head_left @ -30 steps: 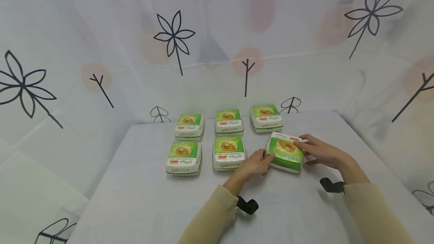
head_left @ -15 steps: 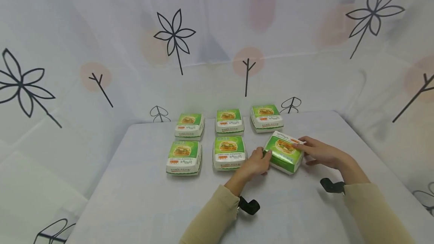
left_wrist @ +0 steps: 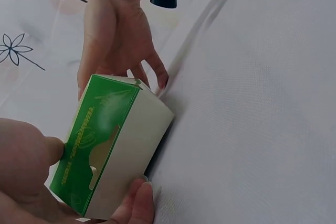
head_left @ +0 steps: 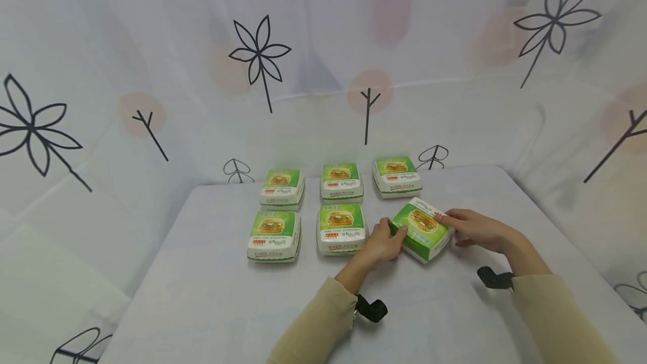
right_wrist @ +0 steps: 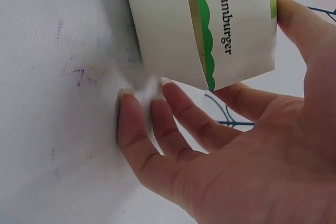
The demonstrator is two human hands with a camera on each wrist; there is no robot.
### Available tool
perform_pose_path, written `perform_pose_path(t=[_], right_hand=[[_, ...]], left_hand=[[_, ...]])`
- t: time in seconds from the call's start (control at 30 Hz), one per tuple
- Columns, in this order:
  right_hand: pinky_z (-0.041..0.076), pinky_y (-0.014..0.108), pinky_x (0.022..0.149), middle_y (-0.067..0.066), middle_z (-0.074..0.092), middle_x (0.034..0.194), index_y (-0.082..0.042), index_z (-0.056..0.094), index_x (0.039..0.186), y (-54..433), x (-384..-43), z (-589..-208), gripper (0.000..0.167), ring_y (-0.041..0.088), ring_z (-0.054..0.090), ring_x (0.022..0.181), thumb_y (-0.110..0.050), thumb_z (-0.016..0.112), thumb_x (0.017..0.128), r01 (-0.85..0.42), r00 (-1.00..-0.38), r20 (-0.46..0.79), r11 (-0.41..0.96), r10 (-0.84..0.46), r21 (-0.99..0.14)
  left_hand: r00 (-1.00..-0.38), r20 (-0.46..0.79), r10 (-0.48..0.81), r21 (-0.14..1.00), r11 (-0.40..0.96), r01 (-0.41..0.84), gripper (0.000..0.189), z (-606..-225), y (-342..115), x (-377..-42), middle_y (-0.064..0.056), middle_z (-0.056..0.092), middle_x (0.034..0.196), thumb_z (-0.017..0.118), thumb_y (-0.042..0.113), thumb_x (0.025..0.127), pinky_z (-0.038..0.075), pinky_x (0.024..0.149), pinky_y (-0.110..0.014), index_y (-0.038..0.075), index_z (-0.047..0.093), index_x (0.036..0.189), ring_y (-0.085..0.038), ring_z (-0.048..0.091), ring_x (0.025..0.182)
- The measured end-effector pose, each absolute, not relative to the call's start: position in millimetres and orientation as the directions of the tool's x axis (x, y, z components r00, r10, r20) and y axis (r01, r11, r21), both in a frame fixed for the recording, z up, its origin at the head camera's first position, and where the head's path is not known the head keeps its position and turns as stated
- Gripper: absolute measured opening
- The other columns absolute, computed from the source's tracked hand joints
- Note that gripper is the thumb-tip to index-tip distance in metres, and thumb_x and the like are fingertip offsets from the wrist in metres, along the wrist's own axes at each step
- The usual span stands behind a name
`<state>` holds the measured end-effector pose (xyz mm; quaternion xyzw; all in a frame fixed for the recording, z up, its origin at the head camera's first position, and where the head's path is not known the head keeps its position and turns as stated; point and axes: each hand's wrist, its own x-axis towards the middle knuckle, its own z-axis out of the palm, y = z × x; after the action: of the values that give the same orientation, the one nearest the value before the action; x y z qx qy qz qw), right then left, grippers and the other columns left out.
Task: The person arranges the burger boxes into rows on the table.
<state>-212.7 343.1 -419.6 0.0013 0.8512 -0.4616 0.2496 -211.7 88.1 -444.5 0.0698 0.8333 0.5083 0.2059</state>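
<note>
A green and white hamburger box (head_left: 420, 230) stands turned at an angle on the table's right half, between both hands. The left hand (head_left: 381, 246) grips its left corner; in the left wrist view the thumb presses the green side (left_wrist: 100, 129) and fingertips (left_wrist: 140, 200) curl at the lower edge. At the opposite corner the right hand (head_left: 477, 228) holds the box, thumb on top. In the right wrist view its index finger touches the box's white side (right_wrist: 239, 35), while the other fingers (right_wrist: 136, 124) spread near the tablecloth.
Several like boxes stand left and behind: a front pair, the left box (head_left: 274, 236) and the middle box (head_left: 341, 229), and a back row with a left box (head_left: 282, 189), a middle box (head_left: 341, 182) and a right box (head_left: 397, 176). A patterned cloth wall (head_left: 323, 122) rises behind.
The held box has turned clockwise as seen from the head, its near corner now pointing toward the person. Both hands have stayed on it and shifted only slightly. The other boxes have not moved.
</note>
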Motion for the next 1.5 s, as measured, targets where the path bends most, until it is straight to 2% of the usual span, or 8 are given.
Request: perform_pose_path(t=[0.17,0.33,0.5,0.67,0.9,1.17,1.37,1.5], right_hand=[[0.053,0.05,0.101,0.032,0.035,0.152,0.014,0.036,0.148,343.3,-213.4,-420.5,0.081,0.043,0.042,0.133,-0.054,0.049,0.105,0.214,-0.877,-0.415,0.576,-0.242,-0.789],[0.053,0.05,0.102,0.034,0.028,0.157,0.013,0.031,0.152,344.7,-216.2,-420.8,0.085,0.045,0.037,0.139,-0.058,0.041,0.107,0.213,-0.88,-0.409,0.571,-0.241,-0.793],[0.053,0.051,0.101,0.035,0.028,0.156,0.014,0.032,0.151,342.5,-214.2,-419.5,0.083,0.046,0.039,0.137,-0.056,0.042,0.107,0.213,-0.878,-0.414,0.579,-0.241,-0.787],[0.051,0.052,0.102,0.035,0.033,0.152,0.015,0.035,0.148,341.5,-211.8,-418.4,0.082,0.044,0.045,0.132,-0.055,0.045,0.106,0.202,-0.88,-0.417,0.613,-0.229,-0.764],[0.048,0.056,0.103,0.034,0.042,0.147,0.016,0.037,0.146,342.3,-211.5,-417.4,0.087,0.039,0.054,0.124,-0.06,0.044,0.105,0.178,-0.885,-0.417,0.676,-0.208,-0.715],[0.055,0.048,0.095,0.028,0.05,0.142,0.014,0.039,0.146,340.7,-216.9,-416.7,0.075,0.033,0.054,0.122,-0.051,0.043,0.108,0.118,-0.898,-0.36,0.65,-0.252,-0.75],[0.056,0.047,0.096,0.029,0.05,0.142,0.017,0.037,0.147,337.1,-212.6,-416.9,0.076,0.031,0.056,0.121,-0.05,0.039,0.11,0.155,-0.886,-0.387,0.623,-0.255,-0.766],[0.057,0.045,0.095,0.023,0.057,0.133,0.018,0.04,0.143,334.2,-202.3,-414.9,0.074,0.027,0.06,0.116,-0.048,0.04,0.11,0.198,-0.876,-0.41,0.585,-0.255,-0.786]], left_hand=[[-0.908,-0.269,0.322,0.885,0.455,-0.101,0.067,-445.1,87.4,-212.5,-0.017,0.046,0.145,0.05,0.045,0.107,0.054,0.084,-0.038,0.003,0.033,0.156,-0.027,0.059,0.105],[-0.911,-0.263,0.318,0.871,0.485,-0.082,0.076,-445.6,85.9,-212.3,-0.018,0.048,0.143,0.054,0.054,0.103,0.05,0.098,-0.042,0.004,0.033,0.156,-0.026,0.053,0.117],[-0.91,-0.263,0.321,0.86,0.506,-0.07,0.076,-446.9,85.6,-211.4,-0.017,0.049,0.136,0.057,0.053,0.102,0.048,0.1,-0.041,0.001,0.035,0.153,-0.025,0.051,0.113],[-0.911,-0.268,0.313,0.859,0.507,-0.078,0.077,-444.8,86.6,-213.3,-0.019,0.043,0.148,0.053,0.05,0.104,0.044,0.106,-0.041,0.0,0.028,0.157,-0.027,0.049,0.126],[-0.906,-0.286,0.313,0.864,0.492,-0.103,0.077,-440.7,84.9,-216.9,-0.019,0.041,0.149,0.053,0.048,0.105,0.052,0.088,-0.035,0.003,0.023,0.16,-0.029,0.057,0.114],[-0.912,-0.302,0.278,0.819,0.565,-0.098,0.088,-441.4,87.3,-207.5,-0.023,0.035,0.158,0.054,0.057,0.101,0.04,0.113,-0.041,0.001,0.021,0.161,-0.027,0.042,0.14],[-0.924,-0.239,0.298,0.847,0.53,-0.048,0.077,-441.3,89.7,-213.8,-0.024,0.038,0.155,0.053,0.046,0.105,0.038,0.115,-0.042,-0.001,0.024,0.159,-0.029,0.04,0.143],[-0.921,-0.211,0.327,0.863,0.504,-0.018,0.066,-442.0,89.7,-221.3,-0.022,0.046,0.151,0.051,0.039,0.107,0.045,0.108,-0.04,-0.001,0.033,0.156,-0.026,0.049,0.134]])
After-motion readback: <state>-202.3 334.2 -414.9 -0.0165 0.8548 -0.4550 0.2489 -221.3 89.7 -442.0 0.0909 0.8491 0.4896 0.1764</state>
